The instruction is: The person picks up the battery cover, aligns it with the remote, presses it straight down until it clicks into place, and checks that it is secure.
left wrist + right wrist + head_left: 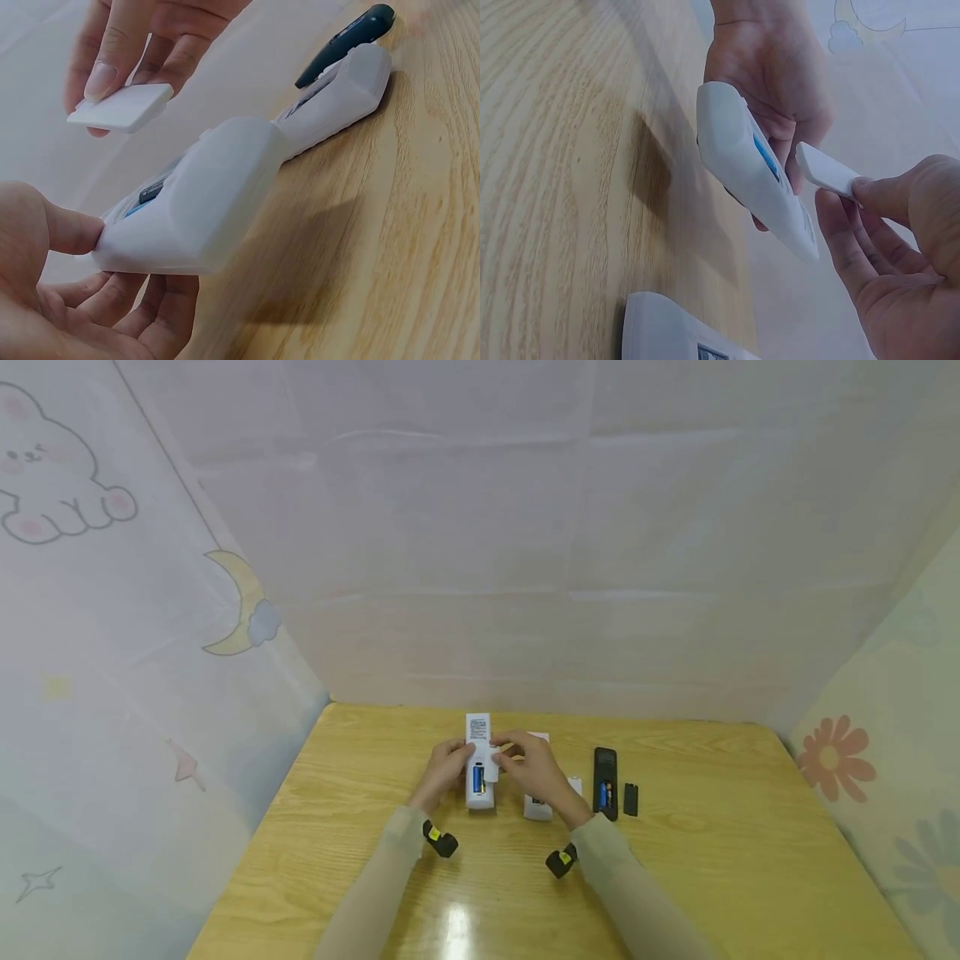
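Observation:
A white remote control [480,801] is held in my left hand [438,772], its thumb on one side and fingers underneath. Its back faces up, and blue batteries show in the uncovered compartment. In the left wrist view the remote [225,195] is raised off the table, with its shadow below. My right hand [534,767] pinches a small white battery cover [491,767] between thumb and fingers. Seen from the right wrist, the cover [829,174] is tilted and apart from the remote [727,142], just above its compartment side.
To the right lies another white remote [537,811], partly behind my right hand, with a white cover [575,784] beside it. Farther right are a black remote [605,760] with batteries showing and its black cover [631,799]. A pale curtained wall [465,643] stands behind the wooden table [300,860].

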`<state>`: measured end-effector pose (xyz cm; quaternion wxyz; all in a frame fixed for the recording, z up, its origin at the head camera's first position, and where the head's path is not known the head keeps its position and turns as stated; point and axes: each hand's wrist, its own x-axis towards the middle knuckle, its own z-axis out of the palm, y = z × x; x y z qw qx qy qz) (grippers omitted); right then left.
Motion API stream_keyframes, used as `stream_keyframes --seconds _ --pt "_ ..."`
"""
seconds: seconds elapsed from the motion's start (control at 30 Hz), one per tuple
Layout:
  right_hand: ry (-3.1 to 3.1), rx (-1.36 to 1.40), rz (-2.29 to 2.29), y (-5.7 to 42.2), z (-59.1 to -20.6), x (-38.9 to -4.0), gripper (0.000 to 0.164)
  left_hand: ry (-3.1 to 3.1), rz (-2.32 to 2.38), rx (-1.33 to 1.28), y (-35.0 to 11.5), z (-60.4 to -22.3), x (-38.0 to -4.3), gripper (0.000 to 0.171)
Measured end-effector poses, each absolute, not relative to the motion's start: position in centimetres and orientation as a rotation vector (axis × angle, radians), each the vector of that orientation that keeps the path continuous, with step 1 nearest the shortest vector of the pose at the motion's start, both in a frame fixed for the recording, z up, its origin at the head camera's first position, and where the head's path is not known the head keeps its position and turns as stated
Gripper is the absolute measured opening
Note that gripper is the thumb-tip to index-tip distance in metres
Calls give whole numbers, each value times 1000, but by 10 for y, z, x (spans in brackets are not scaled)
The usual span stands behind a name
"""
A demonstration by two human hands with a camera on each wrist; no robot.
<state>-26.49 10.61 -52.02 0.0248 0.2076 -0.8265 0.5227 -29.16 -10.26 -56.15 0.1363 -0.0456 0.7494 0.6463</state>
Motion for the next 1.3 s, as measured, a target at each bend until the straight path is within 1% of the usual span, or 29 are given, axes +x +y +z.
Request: stream_keyframes --seconds 0.5,1.03,1.3 --pt "-2580 643 1596 103 -521 -264 25 2148 1895 -124 -98 -559 -293 49" --pt "-2579 680 1609 102 -523 -264 25 2142 1883 -127 -95 -556 -296 53" --pt "-2578 687 1639 100 -524 -263 25 2155 1886 -113 -95 -556 -297 50"
